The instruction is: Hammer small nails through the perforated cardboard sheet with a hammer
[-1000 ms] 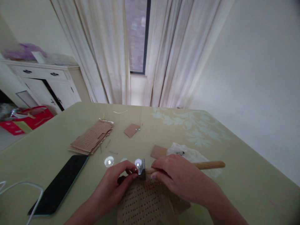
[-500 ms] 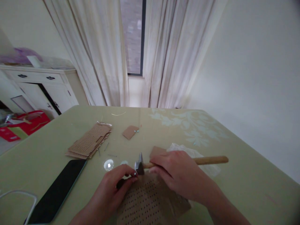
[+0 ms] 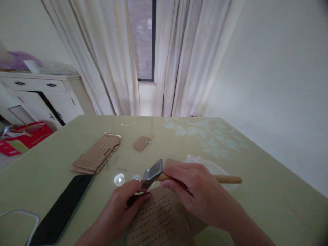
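My right hand is wrapped around the hammer, gripping the wooden handle close up by the head, with the rest of the handle sticking out to the right past my knuckles. The metal head sits tilted just above the fingertips of my left hand; I can't tell whether it touches them. My left thumb and forefinger pinch a tiny thing with a pale end, too small for me to make out. Just below my fingertips, on my side, is a perforated piece of brown cardboard with rows of dark holes. Just beyond my right fingers a plain brown card lies beside a crumpled, see-through plastic bag, which is partly behind my hand. Beyond my left fingers lie a few thin grey nails, and farther off a small brown card on the glossy surface. Past the nails, to the left, is a stack of perforated cardboard. Left of my left fingers is a black smartphone, with a white cable looping down by its near end.
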A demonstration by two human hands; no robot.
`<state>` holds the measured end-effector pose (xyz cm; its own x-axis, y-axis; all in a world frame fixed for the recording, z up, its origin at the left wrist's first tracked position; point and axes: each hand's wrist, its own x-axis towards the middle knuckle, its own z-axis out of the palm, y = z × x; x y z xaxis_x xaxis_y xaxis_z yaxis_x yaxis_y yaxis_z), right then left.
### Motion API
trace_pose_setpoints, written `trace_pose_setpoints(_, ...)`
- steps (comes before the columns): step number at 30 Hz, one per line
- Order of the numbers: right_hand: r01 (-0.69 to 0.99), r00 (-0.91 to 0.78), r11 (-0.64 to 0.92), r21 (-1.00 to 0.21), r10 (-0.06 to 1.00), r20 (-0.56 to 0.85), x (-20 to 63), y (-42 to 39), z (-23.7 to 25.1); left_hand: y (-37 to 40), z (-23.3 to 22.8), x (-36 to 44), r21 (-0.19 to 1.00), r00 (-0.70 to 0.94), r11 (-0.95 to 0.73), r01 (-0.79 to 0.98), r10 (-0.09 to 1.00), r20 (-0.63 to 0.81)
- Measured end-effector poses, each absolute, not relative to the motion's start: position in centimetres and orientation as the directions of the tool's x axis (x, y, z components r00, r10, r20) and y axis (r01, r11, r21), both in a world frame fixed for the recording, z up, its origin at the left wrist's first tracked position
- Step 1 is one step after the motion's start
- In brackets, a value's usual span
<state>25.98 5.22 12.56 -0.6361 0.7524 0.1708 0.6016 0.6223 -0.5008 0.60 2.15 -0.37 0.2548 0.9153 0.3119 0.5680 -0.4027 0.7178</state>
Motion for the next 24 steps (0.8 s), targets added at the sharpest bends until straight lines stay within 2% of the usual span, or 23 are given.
trace_pose_setpoints(2, 0.616, -0.648, 0.622, -0.483, 0.749, 0.138, 26.0, 5.4, 12.6, 2.2, -0.3, 0.7, 0.726, 0.265, -0.394, 0.564, 0.918, 0.293)
trace_pose_setpoints(6, 0.686, -0.67, 0.626, -0.37, 0.743, 0.015, 26.1, 5.6, 12.6, 2.3, 0.0, 0.7, 0.734, 0.309, -0.407, 0.544, 0.91, 0.275)
trace_pose_setpoints(11, 0.649, -0.633, 0.596, -0.472, 0.768, 0.099, 26.3, 5.6, 12.6, 2.3, 0.7, 0.9, 0.742, 0.295, -0.431, 0.513, 0.901, 0.32)
trace_pose_setpoints(15, 0.697, -0.667, 0.613, -0.373, 0.744, -0.023, 26.0, 5.7, 12.2, 2.4, 1.1, 1.2, 0.76, 0.313, -0.433, 0.484, 0.897, 0.311)
trace_pose_setpoints(17, 0.707, -0.67, 0.616, -0.347, 0.74, -0.05, 25.9, 5.8, 12.2, 2.4, 1.1, 1.1, 0.768, 0.307, -0.397, 0.503, 0.912, 0.271)
trace_pose_setpoints(21, 0.68, -0.648, 0.6, -0.422, 0.761, 0.037, 25.8, 5.9, 12.3, 2.3, 0.9, 1.1, 0.805, 0.222, -0.238, 0.543, 0.965, 0.136)
trace_pose_setpoints(24, 0.695, -0.663, 0.606, -0.387, 0.749, -0.018, 25.6, 5.9, 12.0, 2.3, 0.9, 1.1, 0.844, 0.226, -0.172, 0.507, 0.972, 0.062)
